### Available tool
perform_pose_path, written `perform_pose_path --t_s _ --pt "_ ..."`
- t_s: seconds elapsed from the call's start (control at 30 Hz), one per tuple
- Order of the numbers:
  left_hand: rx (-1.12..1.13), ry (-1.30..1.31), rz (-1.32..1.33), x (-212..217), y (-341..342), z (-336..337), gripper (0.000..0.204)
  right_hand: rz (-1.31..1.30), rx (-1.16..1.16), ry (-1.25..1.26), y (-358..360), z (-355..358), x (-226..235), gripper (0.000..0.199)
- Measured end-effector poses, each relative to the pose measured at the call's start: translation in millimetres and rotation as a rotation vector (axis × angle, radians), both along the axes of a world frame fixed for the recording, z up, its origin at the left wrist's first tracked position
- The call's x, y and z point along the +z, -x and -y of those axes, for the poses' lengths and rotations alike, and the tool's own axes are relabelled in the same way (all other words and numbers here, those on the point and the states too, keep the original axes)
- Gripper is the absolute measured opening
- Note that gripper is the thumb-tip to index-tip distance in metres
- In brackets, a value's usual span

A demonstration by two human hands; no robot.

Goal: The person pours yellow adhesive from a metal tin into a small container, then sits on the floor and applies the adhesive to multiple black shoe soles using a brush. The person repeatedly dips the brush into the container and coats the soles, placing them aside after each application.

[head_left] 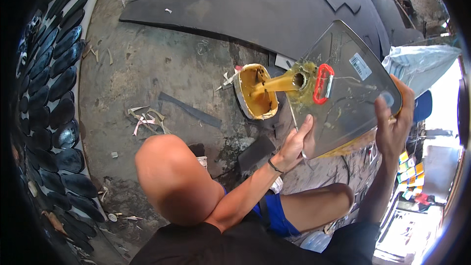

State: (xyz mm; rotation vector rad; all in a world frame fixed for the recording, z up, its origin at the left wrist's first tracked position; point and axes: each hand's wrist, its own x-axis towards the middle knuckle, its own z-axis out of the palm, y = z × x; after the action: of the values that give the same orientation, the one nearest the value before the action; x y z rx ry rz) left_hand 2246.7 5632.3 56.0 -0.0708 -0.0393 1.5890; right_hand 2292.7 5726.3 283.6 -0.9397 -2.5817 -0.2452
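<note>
Pour underway, not finished: thick yellow glue running in a steady stream from the spout of the big metal can into the small round tin on the floor, just below and left of the spout. Tin already well coated and part filled w/ yellow, but level inside hard to judge from this angle; rim smeared too. Left to do, by the look of it: stop the flow, right the can, put it down. Red cap ring hanging loose beside the spout, so not yet capped. Can tilted steeply, spout end low, held clear of the floor, yellow drips around the neck and along the lower edge. Left hand under the near lower edge of the can, wrist bent back, grip closed on the can w/ thumb up against its face; dark band on the wrist. Right hand up at the far raised end, fingers wrapped over the edge, grip closed on the can too, arm stretched upward, taking the weight. Both forearms coming from the lower edge, knees bent, squatting over the work. Concrete floor littered w/ offcut strips; big black rubber sheets toward its far edge; rows of dark cut soles laid along the left edge. White sack at the right edge behind the can.
</note>
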Motion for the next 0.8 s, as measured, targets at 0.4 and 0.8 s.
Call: perform_pose_path --t_s 0.4,0.8 --pt "0.007 0.345 -0.669 -57 -62 -2 0.054 -0.942 -0.117 0.797 -180 -149 -182 0.039" --pt "-0.417 0.296 -2.652 -156 -53 60 0.046 -0.974 -0.049 0.837 -157 -177 -173 0.028"
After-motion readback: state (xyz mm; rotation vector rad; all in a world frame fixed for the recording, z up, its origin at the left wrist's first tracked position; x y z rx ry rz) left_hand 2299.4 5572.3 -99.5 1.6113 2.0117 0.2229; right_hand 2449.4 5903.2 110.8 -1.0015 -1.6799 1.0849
